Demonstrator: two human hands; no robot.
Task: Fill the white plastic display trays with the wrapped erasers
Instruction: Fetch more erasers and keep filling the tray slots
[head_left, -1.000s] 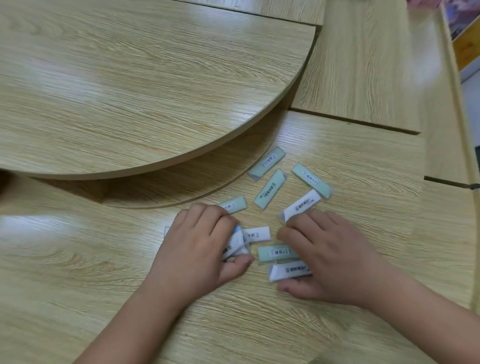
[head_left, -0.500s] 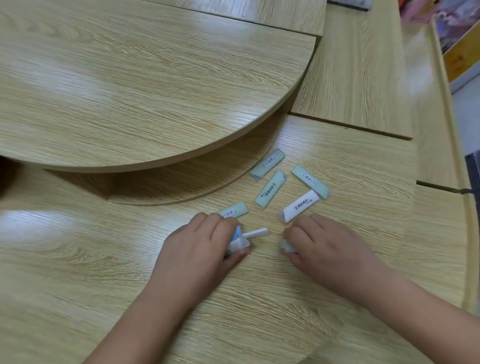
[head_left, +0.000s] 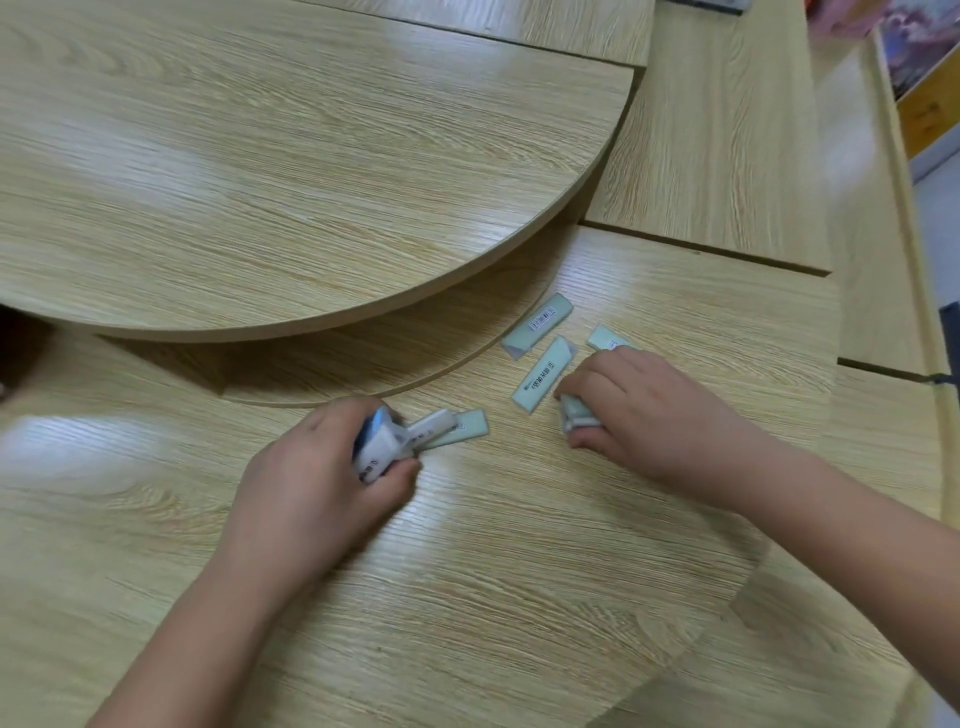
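We are at the gathering step, collecting erasers off the tabletop (head_left: 519, 545) before any go into a tray. No tray shows in view, so we cannot tell how full the trays are.

Our left hand (head_left: 322, 467) is curled round a bundle (head_left: 382, 441) of erasers, thumb on the near side and fingers on the far side. A white eraser (head_left: 434, 422) juts out to the right of the bundle, and we cannot tell whether it is gripped or only lying there. A green eraser (head_left: 465, 428) lies flat just beside it.

Our right hand (head_left: 654, 415) pinches a held eraser (head_left: 576, 413), perhaps two, between thumb and fingers. Its fingers cover the near end of the right eraser (head_left: 605, 338). The middle eraser (head_left: 543, 375) lies loose just left of that hand. The far eraser (head_left: 537, 326) lies beyond it, close to the edge of the raised round board (head_left: 311, 182).

Next, we judge, the right hand should take in the three loose ones near it and the left should take the green one. The wrappers look slick, so a growing stack may slide. We should square the erasers side by side and grip firmly before carrying them to a tray.
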